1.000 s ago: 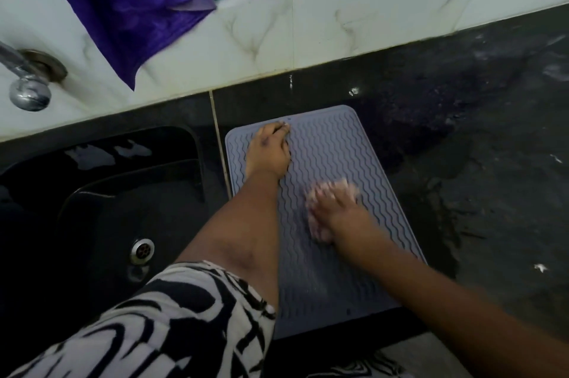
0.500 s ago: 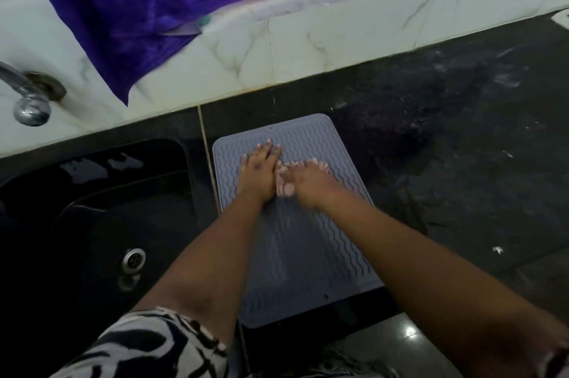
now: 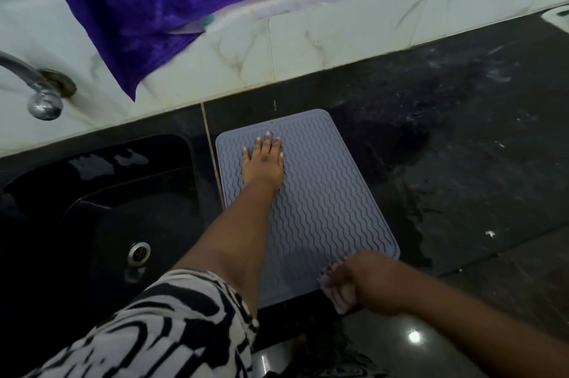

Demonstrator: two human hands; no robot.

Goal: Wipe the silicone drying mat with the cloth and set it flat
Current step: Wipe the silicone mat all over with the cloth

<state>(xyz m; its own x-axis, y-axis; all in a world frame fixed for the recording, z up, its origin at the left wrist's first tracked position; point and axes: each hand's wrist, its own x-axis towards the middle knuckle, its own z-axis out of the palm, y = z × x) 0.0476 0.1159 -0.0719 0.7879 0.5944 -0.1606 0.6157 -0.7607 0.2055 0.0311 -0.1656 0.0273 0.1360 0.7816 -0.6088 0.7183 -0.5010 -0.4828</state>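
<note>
I've got the grey silicone drying mat (image 3: 320,202) lying flat on the dark bench (image 3: 462,162), its long left edge just beside the black sink (image 3: 101,208) and its far end near the pale tiled wall (image 3: 308,45). My left hand (image 3: 264,162) is spread flat on the far half of the mat, fingers straight and a little apart, palm pressing down on the wavy ridges. My right hand (image 3: 357,280) sits at the near right corner of the mat, fingers curled tight round the pink cloth (image 3: 334,291); only small bits of the cloth peek out past the knuckles, and that hand is blurred, so I can't say for sure whether the cloth touches the mat. A black-and-white patterned sleeve (image 3: 160,331) covers my left upper arm. On the wall, a purple fabric (image 3: 147,8) hangs down above the sink, with a chrome tap (image 3: 40,94) to its left. The bench right of the mat looks wet and streaky.
</note>
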